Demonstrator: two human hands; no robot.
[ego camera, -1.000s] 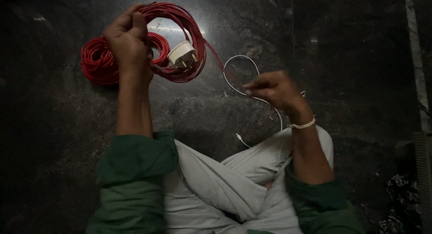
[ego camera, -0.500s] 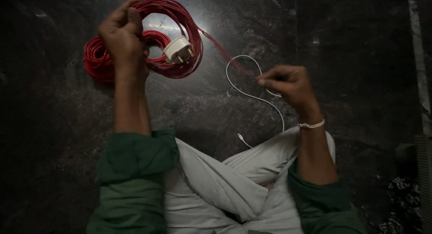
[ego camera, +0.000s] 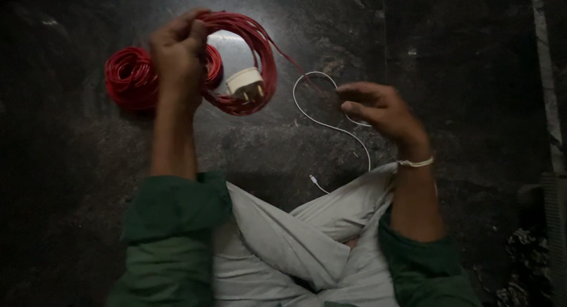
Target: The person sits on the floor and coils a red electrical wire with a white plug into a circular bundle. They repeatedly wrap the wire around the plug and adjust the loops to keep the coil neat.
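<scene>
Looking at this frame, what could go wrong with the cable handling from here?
The thin white cable loops right beside the red strand under the right hand, so the two may tangle. The white three-pin plug hangs loose inside the red wire coil that the left hand grips, and could snag further loops.

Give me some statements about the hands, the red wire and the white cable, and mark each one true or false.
1. The left hand grips the coiled red wire. True.
2. The white plug lies on the person's lap. False: it rests against the red coils on the dark floor.
3. The right hand pinches a strand of red wire. True.
4. The thin white cable is wound into a tight bundle. False: it lies loose in a curve on the floor.
5. The sleeves are blue. False: they are green.
</scene>
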